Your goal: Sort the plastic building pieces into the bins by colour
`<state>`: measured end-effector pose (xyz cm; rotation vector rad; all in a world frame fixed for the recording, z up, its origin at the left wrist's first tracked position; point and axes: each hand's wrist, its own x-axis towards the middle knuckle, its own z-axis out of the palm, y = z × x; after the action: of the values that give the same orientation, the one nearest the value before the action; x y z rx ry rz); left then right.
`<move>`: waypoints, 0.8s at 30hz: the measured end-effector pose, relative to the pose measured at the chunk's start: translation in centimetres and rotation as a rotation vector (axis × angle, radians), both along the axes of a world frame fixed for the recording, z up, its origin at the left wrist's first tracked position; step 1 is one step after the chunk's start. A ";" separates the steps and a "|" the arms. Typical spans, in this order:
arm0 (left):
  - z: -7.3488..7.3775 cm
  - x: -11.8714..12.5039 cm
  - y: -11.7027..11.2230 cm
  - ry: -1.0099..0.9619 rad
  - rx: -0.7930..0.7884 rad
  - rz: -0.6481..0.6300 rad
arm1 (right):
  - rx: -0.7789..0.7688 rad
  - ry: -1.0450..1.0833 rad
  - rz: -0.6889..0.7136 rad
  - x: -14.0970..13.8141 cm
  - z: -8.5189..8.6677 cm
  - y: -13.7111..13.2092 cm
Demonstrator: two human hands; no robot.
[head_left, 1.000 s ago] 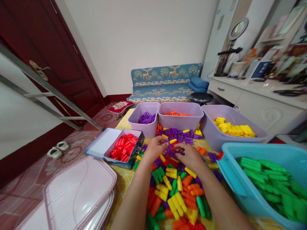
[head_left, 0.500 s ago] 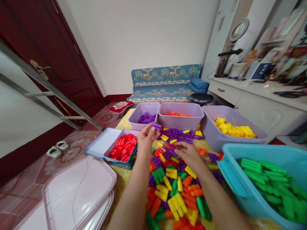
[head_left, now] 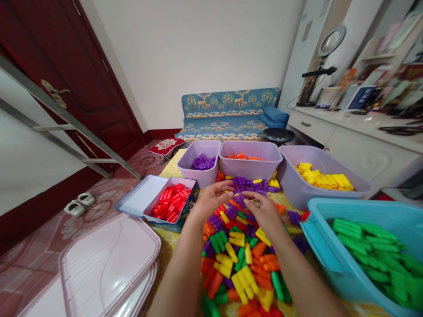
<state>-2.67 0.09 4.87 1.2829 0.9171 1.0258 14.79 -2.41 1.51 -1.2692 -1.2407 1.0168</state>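
Note:
A mixed pile of finger-shaped plastic toy blocks (head_left: 236, 240) in purple, yellow, orange, green and red lies between my forearms. My left hand (head_left: 214, 200) hovers over the far part of the pile, its fingers stretched toward my right hand with nothing visible in them. My right hand (head_left: 262, 211) pinches a purple block (head_left: 240, 200) between thumb and fingers, just above other purple pieces. Beyond my left hand stands a lilac bin (head_left: 200, 177) with purple blocks (head_left: 204, 162) inside.
A lilac bin (head_left: 249, 164) holds orange blocks, another lilac bin (head_left: 292, 187) yellow ones. Green blocks fill part of a turquoise tub (head_left: 325, 246) at right. Red blocks lie in a hinged box (head_left: 183, 220) at left. Lids (head_left: 112, 259) are stacked nearby, beside a ladder (head_left: 76, 127).
My left hand has come back from beside the purple-block bin toward my right hand, and the purple block it held no longer shows in it. My right hand has lifted a purple block.

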 end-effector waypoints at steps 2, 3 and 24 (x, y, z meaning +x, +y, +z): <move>-0.3 0.4 -0.2 0.140 0.039 -0.053 | 0.027 -0.003 0.012 -0.1 0.3 -0.2; -0.5 0.6 -0.2 0.180 0.059 -0.066 | 0.037 -0.016 0.021 -0.1 0.3 -0.2; 0.3 -1.3 0.9 -0.121 0.196 0.496 | 0.046 -0.097 0.021 0.2 0.1 -0.1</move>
<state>-3.96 1.04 5.18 1.1597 1.0894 1.5958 14.97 -2.50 1.57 -1.2850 -1.3466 0.9459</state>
